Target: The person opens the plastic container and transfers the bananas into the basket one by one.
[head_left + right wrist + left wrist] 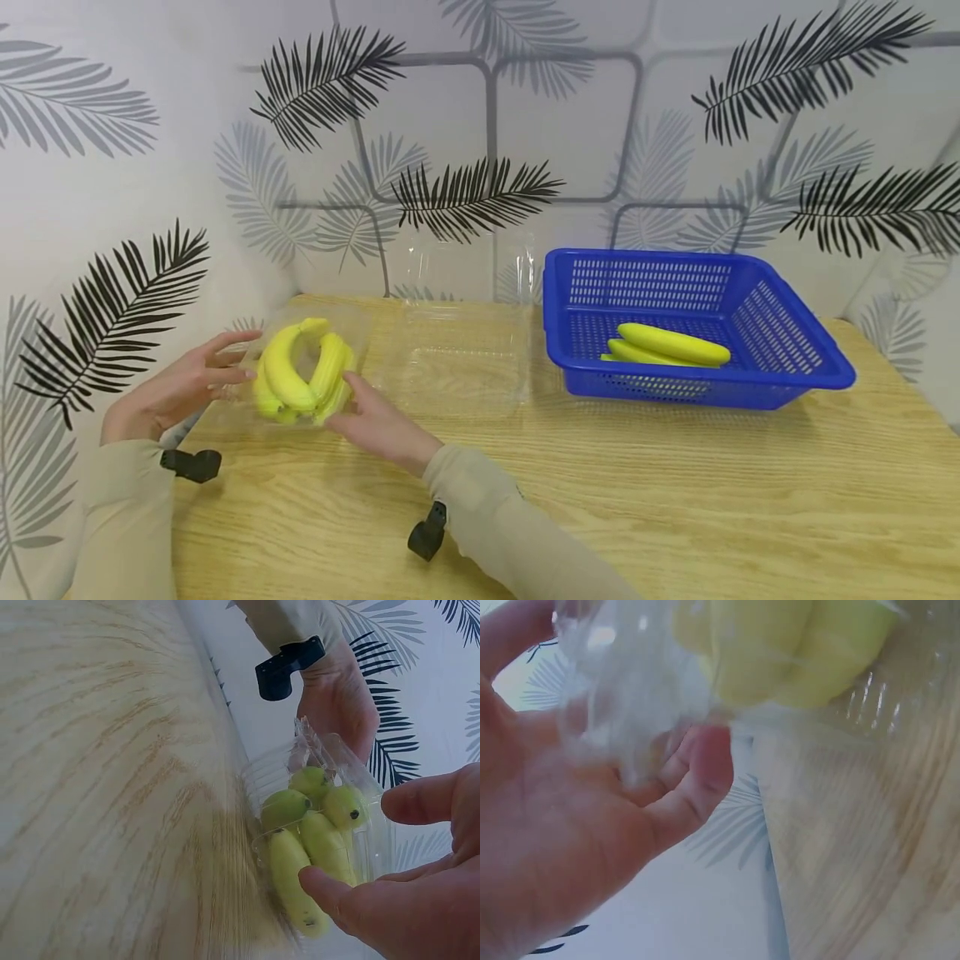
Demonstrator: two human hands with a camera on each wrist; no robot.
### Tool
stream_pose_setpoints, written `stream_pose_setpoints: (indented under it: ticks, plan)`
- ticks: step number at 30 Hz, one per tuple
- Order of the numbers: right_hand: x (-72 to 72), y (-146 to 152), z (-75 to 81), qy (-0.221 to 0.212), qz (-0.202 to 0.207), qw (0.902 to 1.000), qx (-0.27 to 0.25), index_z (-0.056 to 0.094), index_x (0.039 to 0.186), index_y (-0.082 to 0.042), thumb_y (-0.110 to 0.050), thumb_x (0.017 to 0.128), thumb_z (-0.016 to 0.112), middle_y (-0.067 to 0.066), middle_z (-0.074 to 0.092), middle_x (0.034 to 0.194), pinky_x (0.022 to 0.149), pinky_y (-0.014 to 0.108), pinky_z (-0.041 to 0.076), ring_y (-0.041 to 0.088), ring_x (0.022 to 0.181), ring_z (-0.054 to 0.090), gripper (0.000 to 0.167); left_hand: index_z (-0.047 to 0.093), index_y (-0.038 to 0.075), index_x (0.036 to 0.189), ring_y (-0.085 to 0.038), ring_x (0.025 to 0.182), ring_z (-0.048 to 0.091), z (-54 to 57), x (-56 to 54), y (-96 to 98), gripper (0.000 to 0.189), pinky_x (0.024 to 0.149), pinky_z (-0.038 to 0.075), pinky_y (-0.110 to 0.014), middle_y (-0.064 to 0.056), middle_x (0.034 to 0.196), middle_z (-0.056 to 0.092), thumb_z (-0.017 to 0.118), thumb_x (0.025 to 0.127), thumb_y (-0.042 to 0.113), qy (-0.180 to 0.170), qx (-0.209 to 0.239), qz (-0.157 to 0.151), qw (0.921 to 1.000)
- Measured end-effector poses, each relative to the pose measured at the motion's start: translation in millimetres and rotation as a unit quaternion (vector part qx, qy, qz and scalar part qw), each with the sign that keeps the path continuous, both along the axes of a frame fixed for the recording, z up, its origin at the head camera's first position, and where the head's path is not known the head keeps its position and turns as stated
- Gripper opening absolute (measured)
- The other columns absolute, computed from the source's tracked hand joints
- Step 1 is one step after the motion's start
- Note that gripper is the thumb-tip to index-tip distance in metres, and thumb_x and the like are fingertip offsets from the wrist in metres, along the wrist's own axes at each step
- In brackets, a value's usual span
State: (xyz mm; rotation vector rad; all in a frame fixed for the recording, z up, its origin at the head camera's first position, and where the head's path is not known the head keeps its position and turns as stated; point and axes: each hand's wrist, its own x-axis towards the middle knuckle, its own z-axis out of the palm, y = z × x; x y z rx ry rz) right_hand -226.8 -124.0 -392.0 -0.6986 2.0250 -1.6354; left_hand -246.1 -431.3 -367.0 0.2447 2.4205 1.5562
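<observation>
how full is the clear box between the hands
Not empty: several yellow bananas show inside the clear box through its plastic. Whether it is packed full, I cannot tell.

There went the bananas (772, 649), sliced off by the left wrist view's top edge, the clear container (615, 682) blurring around them, while the right hand (424, 900) overran its own camera's edge, plastic obscured the left hand's (337, 709) fingertips, and the blue basket's (780, 387) top banana (672, 343) partly hid its lower bananas (645, 353)!

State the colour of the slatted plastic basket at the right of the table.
The basket is blue, showing best in the head view.
</observation>
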Motion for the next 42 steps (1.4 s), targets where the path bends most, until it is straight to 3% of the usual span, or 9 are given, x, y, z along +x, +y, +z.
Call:
stream_pose_setpoints:
  ticks: [3, 7, 10, 13, 16, 22, 27, 34, 42]
  plan:
    - [1.2, 0, 1.1, 0.003, 0.010, 0.9996, -0.025, 0.020, 0.158, -0.013, -0.019, 0.098, 0.055, 0.004, 0.024, 0.159, 0.100, 0.035, 0.042, 0.026, 0.136, 0.041, 0.070, 0.025, 0.016, 0.155, -0.045, 0.133, 0.029, 6.5, 1.8, 2.2, 0.064, 0.094, 0.039, -0.055, -0.029, 0.156, 0.012, 0.058, 0.100, 0.015, 0.003, -0.012, 0.010, 0.9999]
    - [3.1, 0, 9.2, 0.023, 0.014, 0.9982, -0.054, 0.020, 0.158, -0.013, -0.019, 0.100, 0.052, 0.005, 0.031, 0.156, 0.094, 0.031, 0.045, 0.022, 0.131, 0.046, 0.067, 0.031, 0.018, 0.149, -0.025, 0.119, 0.045, 25.1, 8.6, 9.5, 0.058, 0.083, 0.047, -0.040, -0.025, 0.153, 0.021, 0.060, 0.099, 0.020, 0.030, -0.052, 0.024, 0.9979]
    - [4.5, 4, 19.6, 0.035, -0.025, 0.9970, -0.065, 0.025, 0.157, -0.014, -0.020, 0.098, 0.055, 0.007, 0.044, 0.146, 0.080, 0.028, 0.049, 0.015, 0.114, 0.054, 0.066, 0.029, 0.020, 0.150, -0.015, 0.111, 0.049, 41.9, 14.6, 18.7, 0.060, 0.085, 0.042, -0.037, -0.020, 0.152, 0.025, 0.061, 0.099, 0.023, 0.056, -0.070, 0.028, 0.9956]
    - [5.7, 10, 30.6, 0.036, -0.077, 0.9933, -0.078, 0.029, 0.155, -0.014, -0.021, 0.097, 0.057, 0.006, 0.055, 0.127, 0.066, 0.026, 0.046, 0.013, 0.088, 0.056, 0.065, 0.029, 0.022, 0.150, -0.017, 0.110, 0.051, 55.1, 18.7, 31.1, 0.062, 0.090, 0.039, -0.039, -0.016, 0.150, 0.027, 0.062, 0.098, 0.023, 0.073, -0.073, 0.028, 0.9943]
    - [4.7, 18, 41.2, 0.030, -0.116, 0.9869, -0.107, 0.032, 0.154, -0.012, -0.020, 0.098, 0.056, 0.007, 0.060, 0.114, 0.061, 0.026, 0.043, 0.017, 0.077, 0.055, 0.062, 0.031, 0.025, 0.149, -0.020, 0.112, 0.051, 64.0, 20.8, 44.9, 0.061, 0.092, 0.039, -0.038, -0.011, 0.148, 0.030, 0.063, 0.097, 0.025, 0.076, -0.070, 0.034, 0.9941]
    - [-3.1, 44, 64.4, 0.031, -0.163, 0.9736, -0.157, 0.036, 0.152, -0.010, -0.015, 0.097, 0.057, 0.011, 0.045, 0.147, 0.080, 0.033, 0.050, 0.026, 0.088, 0.065, 0.059, 0.033, 0.027, 0.149, -0.020, 0.113, 0.052, 77.2, 24.7, 70.5, 0.058, 0.089, 0.044, -0.025, -0.010, 0.148, 0.033, 0.062, 0.098, 0.021, 0.096, -0.026, 0.032, 0.9945]
    - [-11.1, 73, 77.0, 0.040, -0.183, 0.9688, -0.162, 0.039, 0.150, -0.009, -0.011, 0.095, 0.059, 0.015, 0.044, 0.145, 0.084, 0.038, 0.053, 0.024, 0.086, 0.061, 0.059, 0.036, 0.025, 0.148, -0.024, 0.118, 0.047, 84.6, 24.1, 100.2, 0.056, 0.089, 0.044, -0.025, -0.017, 0.149, 0.028, 0.061, 0.099, 0.016, 0.115, 0.041, 0.026, 0.9922]
    - [-14.7, 118, 82.4, 0.061, -0.212, 0.9642, -0.148, 0.043, 0.147, -0.003, -0.006, 0.095, 0.055, 0.019, 0.047, 0.139, 0.076, 0.033, 0.055, 0.025, 0.089, 0.061, 0.053, 0.037, 0.022, 0.148, -0.032, 0.132, 0.032, 85.9, 25.3, 149.7, 0.061, 0.107, 0.025, -0.054, -0.017, 0.150, 0.027, 0.067, 0.095, 0.026, 0.090, 0.076, 0.039, 0.9923]
    - [-6.7, 175, 83.7, 0.089, -0.220, 0.9643, -0.118, 0.048, 0.143, -0.002, -0.005, 0.095, 0.055, 0.014, 0.053, 0.133, 0.071, 0.034, 0.057, 0.028, 0.090, 0.060, 0.048, 0.035, 0.014, 0.151, -0.024, 0.104, 0.054, 85.3, 33.5, 191.3, 0.065, 0.099, 0.036, -0.041, -0.017, 0.142, 0.038, 0.067, 0.094, 0.022, 0.086, 0.090, 0.013, 0.9921]
